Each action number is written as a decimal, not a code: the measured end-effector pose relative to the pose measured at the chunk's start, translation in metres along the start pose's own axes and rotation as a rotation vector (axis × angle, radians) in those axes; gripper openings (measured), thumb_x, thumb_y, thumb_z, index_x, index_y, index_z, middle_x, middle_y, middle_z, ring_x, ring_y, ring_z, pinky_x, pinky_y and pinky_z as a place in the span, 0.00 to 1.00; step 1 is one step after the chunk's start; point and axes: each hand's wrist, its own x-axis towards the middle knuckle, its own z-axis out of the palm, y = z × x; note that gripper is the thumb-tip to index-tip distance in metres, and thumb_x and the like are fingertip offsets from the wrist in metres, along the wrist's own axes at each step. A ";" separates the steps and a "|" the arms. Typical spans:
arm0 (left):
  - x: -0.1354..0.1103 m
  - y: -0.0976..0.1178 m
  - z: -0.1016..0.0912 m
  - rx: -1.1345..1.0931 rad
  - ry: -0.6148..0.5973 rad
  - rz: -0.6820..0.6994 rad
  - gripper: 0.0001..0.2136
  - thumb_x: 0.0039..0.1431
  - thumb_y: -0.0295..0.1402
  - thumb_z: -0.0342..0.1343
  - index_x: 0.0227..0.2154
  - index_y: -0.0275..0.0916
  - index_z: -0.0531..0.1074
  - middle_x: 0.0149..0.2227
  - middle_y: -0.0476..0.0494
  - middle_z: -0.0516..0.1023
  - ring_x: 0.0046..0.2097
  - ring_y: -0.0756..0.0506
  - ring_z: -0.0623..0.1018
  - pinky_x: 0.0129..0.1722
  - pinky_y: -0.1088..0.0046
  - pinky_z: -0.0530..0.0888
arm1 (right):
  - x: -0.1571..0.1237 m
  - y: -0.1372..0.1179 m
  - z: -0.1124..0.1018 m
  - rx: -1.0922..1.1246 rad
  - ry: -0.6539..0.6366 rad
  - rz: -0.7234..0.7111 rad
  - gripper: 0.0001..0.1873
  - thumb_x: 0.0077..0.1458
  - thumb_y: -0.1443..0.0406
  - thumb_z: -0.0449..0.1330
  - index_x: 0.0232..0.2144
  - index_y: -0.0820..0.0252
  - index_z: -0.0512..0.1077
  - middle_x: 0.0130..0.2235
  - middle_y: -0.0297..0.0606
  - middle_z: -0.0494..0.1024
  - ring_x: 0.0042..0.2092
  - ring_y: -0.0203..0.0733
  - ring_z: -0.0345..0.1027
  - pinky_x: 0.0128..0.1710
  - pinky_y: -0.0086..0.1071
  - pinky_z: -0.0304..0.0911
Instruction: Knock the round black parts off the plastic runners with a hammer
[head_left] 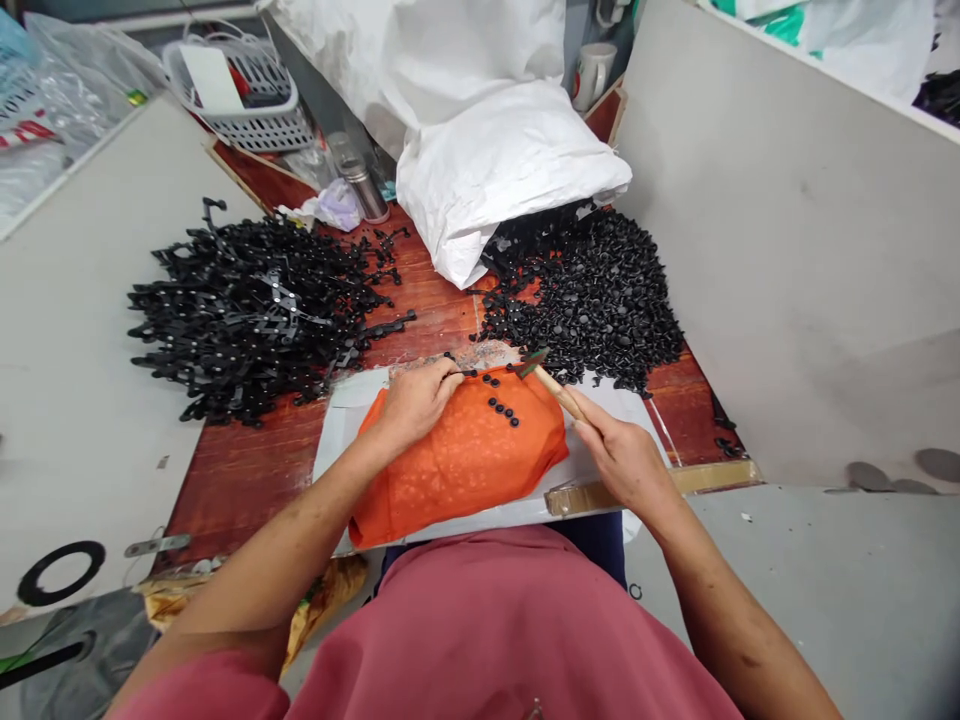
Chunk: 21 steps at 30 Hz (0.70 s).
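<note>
My left hand rests on an orange cloth, fingers pinched on a thin black plastic strip at the cloth's far edge. My right hand grips the wooden handle of a small hammer, whose head hovers just right of that strip. A few small black caps lie on the cloth between the hands. A large heap of black caps sits beyond the hammer. A tangled pile of black strips lies to the left.
The cloth lies on a white pad over a red-brown wooden table. A white sack lies at the back, with a metal flask, a grey basket and a mug. Pale boards flank both sides.
</note>
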 end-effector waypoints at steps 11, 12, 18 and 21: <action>0.015 0.018 0.012 0.210 -0.065 -0.113 0.16 0.73 0.40 0.44 0.44 0.42 0.77 0.44 0.39 0.84 0.47 0.37 0.81 0.42 0.66 0.69 | -0.021 0.017 0.024 0.076 -0.079 0.101 0.26 0.72 0.57 0.50 0.69 0.42 0.63 0.60 0.32 0.77 0.58 0.53 0.76 0.56 0.46 0.73; 0.015 0.018 0.012 0.207 -0.067 -0.113 0.16 0.74 0.40 0.44 0.44 0.41 0.77 0.44 0.40 0.84 0.47 0.37 0.81 0.42 0.67 0.69 | -0.021 0.017 0.024 0.088 -0.082 0.097 0.26 0.72 0.57 0.50 0.69 0.42 0.63 0.61 0.32 0.76 0.58 0.52 0.75 0.57 0.46 0.72; 0.015 0.018 0.017 0.225 -0.061 -0.095 0.17 0.74 0.41 0.44 0.44 0.41 0.77 0.44 0.39 0.84 0.45 0.38 0.82 0.41 0.67 0.69 | -0.020 0.019 0.024 0.098 -0.082 0.114 0.26 0.72 0.56 0.50 0.69 0.42 0.63 0.61 0.33 0.77 0.59 0.53 0.75 0.57 0.47 0.72; 0.014 0.015 0.020 0.263 -0.051 -0.072 0.17 0.74 0.41 0.44 0.43 0.41 0.78 0.43 0.39 0.85 0.44 0.38 0.82 0.40 0.67 0.70 | -0.021 0.020 0.025 0.082 -0.081 0.106 0.26 0.72 0.57 0.50 0.69 0.42 0.63 0.60 0.34 0.78 0.57 0.53 0.76 0.55 0.46 0.73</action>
